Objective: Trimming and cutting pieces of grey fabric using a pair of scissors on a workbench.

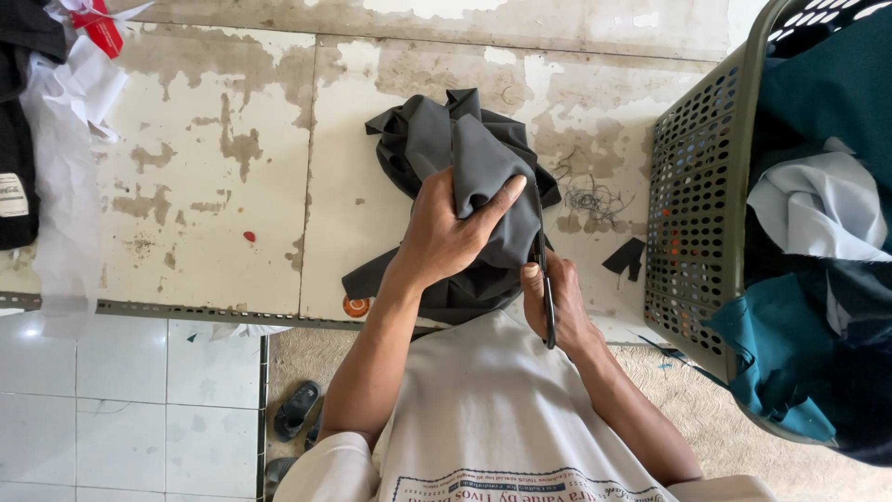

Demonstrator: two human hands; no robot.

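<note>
A bunched dark grey garment [437,139] lies on the worn white worktable [214,167] in front of me. My left hand [451,232] grips a raised fold of this grey cloth, thumb stretched along its right side. My right hand [553,302] holds a thin black cutting tool [544,279], its blade running up against the edge of the fold. The tool's tip is hidden by the cloth.
A perforated olive laundry basket [697,214] at the right holds teal, white and dark clothes. Thread scraps [590,197] and a black cloth offcut [625,256] lie beside it. White paper and black fabric [19,139] sit at the far left. A sandal [297,409] lies on the tiled floor.
</note>
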